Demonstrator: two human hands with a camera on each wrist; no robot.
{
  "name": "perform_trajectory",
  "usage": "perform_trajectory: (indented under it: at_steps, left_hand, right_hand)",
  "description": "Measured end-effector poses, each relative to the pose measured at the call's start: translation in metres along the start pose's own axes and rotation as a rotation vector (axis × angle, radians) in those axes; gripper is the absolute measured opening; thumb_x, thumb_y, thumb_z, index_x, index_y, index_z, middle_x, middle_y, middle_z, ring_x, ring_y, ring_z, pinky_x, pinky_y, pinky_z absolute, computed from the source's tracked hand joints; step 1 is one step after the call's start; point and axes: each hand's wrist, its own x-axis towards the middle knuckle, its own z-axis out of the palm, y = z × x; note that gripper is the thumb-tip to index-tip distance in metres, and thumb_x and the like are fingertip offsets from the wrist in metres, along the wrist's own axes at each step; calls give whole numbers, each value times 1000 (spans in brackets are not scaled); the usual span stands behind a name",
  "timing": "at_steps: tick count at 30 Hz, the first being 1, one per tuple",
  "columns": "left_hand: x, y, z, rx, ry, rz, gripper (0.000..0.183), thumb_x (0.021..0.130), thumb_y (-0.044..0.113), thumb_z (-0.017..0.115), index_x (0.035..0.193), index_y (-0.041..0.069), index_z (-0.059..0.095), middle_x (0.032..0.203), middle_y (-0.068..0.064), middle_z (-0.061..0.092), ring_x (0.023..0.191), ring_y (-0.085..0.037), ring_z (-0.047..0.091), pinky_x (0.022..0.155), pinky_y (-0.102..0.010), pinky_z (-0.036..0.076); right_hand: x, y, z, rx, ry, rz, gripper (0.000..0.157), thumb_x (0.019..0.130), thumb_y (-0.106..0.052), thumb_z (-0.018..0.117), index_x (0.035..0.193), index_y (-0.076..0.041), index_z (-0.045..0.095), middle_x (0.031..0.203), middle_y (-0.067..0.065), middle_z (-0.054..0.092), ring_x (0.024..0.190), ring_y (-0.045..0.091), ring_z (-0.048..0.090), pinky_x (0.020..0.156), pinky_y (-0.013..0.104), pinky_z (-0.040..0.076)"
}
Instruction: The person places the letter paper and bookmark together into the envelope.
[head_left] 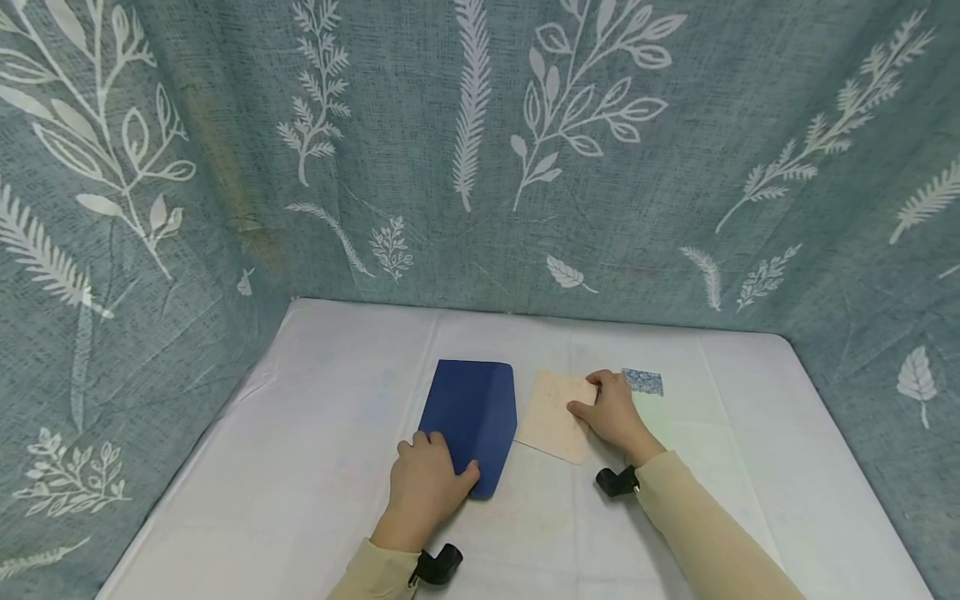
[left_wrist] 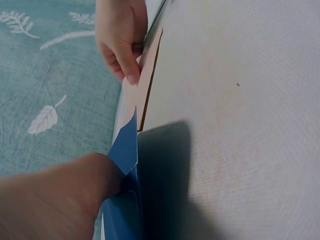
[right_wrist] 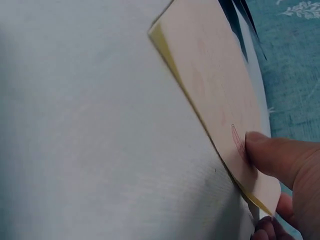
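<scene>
A dark blue envelope with a pointed flap on its right side lies left of the middle. My left hand grips its near end, thumb on the right edge and fingers over the left. In the left wrist view the envelope casts a broad shadow on the cloth. Just right of it is a cream card, which my right hand pinches by its right side. The right wrist view shows the thumb flat on the card, beside a small reddish drawing; a yellowish layer shows along its edge.
Beyond the right hand lies a blue floral-patterned piece, with a pale green area just below it. White cloth covers the table. A teal leaf-print curtain rises along the back and both sides.
</scene>
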Motion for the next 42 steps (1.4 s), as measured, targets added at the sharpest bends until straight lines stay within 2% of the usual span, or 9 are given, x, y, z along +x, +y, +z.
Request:
perform_trajectory:
  at_steps: [3, 7, 11, 15, 21, 25, 28, 33, 42]
  left_hand:
    - [0, 0, 0, -3, -8, -4, 77, 79, 51, 70, 114, -17, 57, 99, -29, 56, 86, -42, 55, 61, -47, 52]
    - [0, -1, 0, -11, -18, -8, 77, 80, 50, 69, 114, -17, 57, 100, -29, 56, 87, -43, 55, 61, -47, 52]
    - [0, -1, 0, -9, -30, -9, 77, 80, 51, 69, 115, -17, 56, 101, -30, 55, 88, -43, 55, 62, -47, 52]
    - [1, -2, 0, -8, -37, -11, 78, 81, 51, 68, 117, -17, 56, 103, -31, 55, 89, -44, 55, 63, -48, 52]
    - [1, -3, 2, -10, -32, -10, 78, 80, 51, 69, 116, -17, 56, 102, -30, 55, 88, -44, 55, 63, -48, 52]
    - [2, -2, 2, -13, -17, -6, 77, 79, 51, 69, 114, -17, 57, 100, -30, 56, 87, -43, 55, 62, -48, 51]
    - [2, -1, 1, -10, -12, -5, 77, 79, 51, 69, 113, -16, 57, 99, -29, 56, 86, -42, 55, 62, -48, 51]
    - [3, -1, 2, -1, -24, -8, 76, 80, 51, 68, 114, -16, 56, 100, -29, 55, 86, -42, 55, 63, -48, 51]
    - [2, -2, 3, -8, -20, -11, 78, 80, 53, 68, 115, -16, 57, 102, -29, 56, 88, -43, 55, 63, -47, 52]
  right_hand:
    - [-3, 1, 0, 22, -5, 9, 54, 89, -23, 71, 129, 3, 45, 115, 21, 44, 97, 32, 47, 83, 46, 42]
    - [-9, 0, -1, 16, -15, 13, 47, 91, -19, 67, 128, 0, 45, 97, 14, 49, 79, 25, 47, 69, 39, 40]
    - [-16, -2, -3, 1, -17, 5, 40, 93, -16, 64, 126, -2, 47, 87, 10, 49, 71, 22, 45, 63, 37, 38]
    - [-21, -3, -5, -11, -5, -11, 35, 95, -15, 61, 126, -4, 49, 94, 11, 53, 77, 23, 48, 65, 37, 41]
    - [-27, -5, -13, 15, 42, -1, 30, 97, -13, 54, 126, -5, 51, 113, 18, 55, 95, 28, 59, 68, 37, 50]
    - [-31, -7, -20, 70, 69, 8, 30, 99, -11, 51, 127, -3, 50, 112, 19, 54, 90, 28, 59, 62, 34, 50]
    - [-33, -7, -25, 114, 88, 15, 30, 100, -13, 48, 129, -4, 49, 117, 18, 52, 92, 27, 59, 63, 32, 51]
    - [-33, -7, -31, 205, 110, 15, 33, 102, -12, 44, 133, -2, 45, 122, 20, 45, 96, 30, 60, 68, 35, 54]
    - [-30, -14, -27, 304, 127, 26, 32, 101, -10, 45, 132, -1, 46, 116, 19, 44, 86, 29, 62, 71, 42, 55]
